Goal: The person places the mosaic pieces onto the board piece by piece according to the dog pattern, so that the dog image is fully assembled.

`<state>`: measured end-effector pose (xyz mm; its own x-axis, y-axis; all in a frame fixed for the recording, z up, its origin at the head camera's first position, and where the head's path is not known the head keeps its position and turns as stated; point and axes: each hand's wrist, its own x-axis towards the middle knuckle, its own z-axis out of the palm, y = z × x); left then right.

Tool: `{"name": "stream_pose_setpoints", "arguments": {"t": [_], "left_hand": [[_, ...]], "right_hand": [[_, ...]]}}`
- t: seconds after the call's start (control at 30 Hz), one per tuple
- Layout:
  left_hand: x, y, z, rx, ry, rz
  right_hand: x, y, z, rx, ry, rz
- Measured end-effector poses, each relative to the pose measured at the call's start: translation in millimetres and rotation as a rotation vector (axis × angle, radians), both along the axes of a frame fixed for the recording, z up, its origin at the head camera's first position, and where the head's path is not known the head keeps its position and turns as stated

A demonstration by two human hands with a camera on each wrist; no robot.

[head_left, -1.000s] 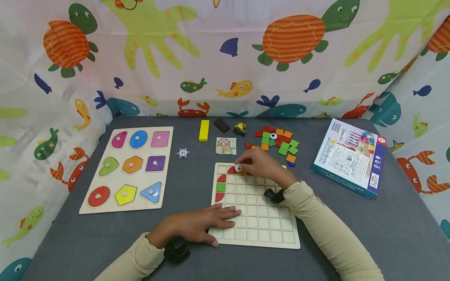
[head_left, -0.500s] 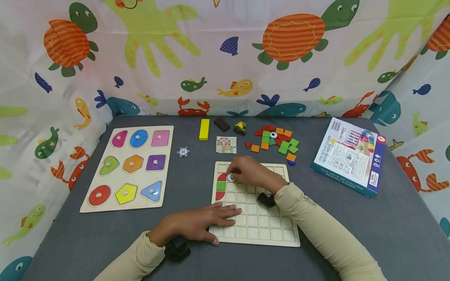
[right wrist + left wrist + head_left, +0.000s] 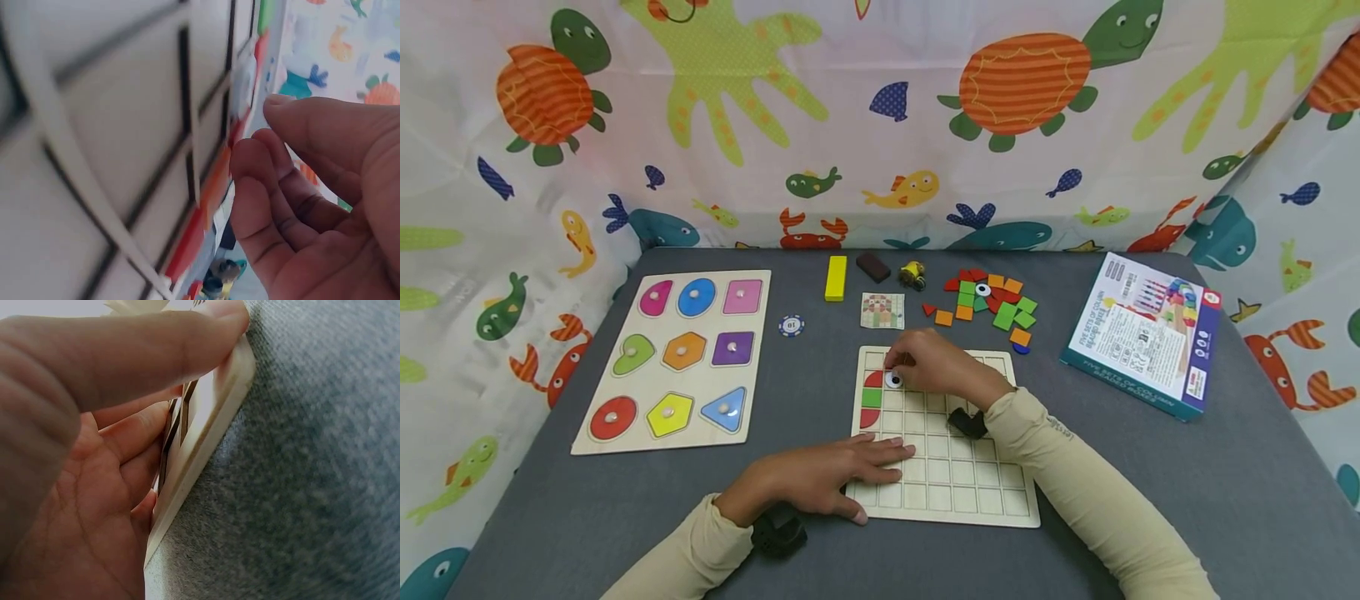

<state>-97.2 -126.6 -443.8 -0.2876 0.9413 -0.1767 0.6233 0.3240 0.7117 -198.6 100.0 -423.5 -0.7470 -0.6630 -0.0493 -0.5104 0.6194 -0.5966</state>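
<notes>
A wooden grid board lies on the grey table, with red and green tiles along its left column. A round white eye tile with a black pupil sits in a square beside them. My right hand is bent over the eye tile; in the right wrist view its thumb and fingertips are apart from the white tile, holding nothing. My left hand rests with fingers spread on the board's lower left, the thumb at the edge. The right hand hides part of the top row.
Loose coloured tiles lie beyond the board, near a small pattern card. A knobbed shape puzzle lies left, a box right. A yellow block, brown block, bell and chip are behind.
My right hand carried the eye tile left and toward me, from the top row into a square in the row below. Its pupil now shows, and the fingers have let go. The left hand stayed still.
</notes>
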Motion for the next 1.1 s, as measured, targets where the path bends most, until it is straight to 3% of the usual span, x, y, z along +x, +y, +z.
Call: {"name": "stream_pose_setpoints", "arguments": {"t": [0.23,0.53,0.73,1.1], "left_hand": [[0.4,-0.1,-0.6,0.001,-0.004,0.003],[1.3,0.8,-1.1,0.009,-0.021,0.009],[1.5,-0.5,-2.8,0.010,-0.002,0.003],[1.1,-1.2,-1.6,0.014,-0.002,0.006]], "right_hand": [[-30.1,16,7.0,-0.068,-0.066,-0.166],[-62.6,38,1.4,-0.029,-0.108,-0.341],[-70.8,40,-6.8,-0.010,-0.128,-0.340],[-71.6,29,-5.9,0.086,-0.004,-0.380]]}}
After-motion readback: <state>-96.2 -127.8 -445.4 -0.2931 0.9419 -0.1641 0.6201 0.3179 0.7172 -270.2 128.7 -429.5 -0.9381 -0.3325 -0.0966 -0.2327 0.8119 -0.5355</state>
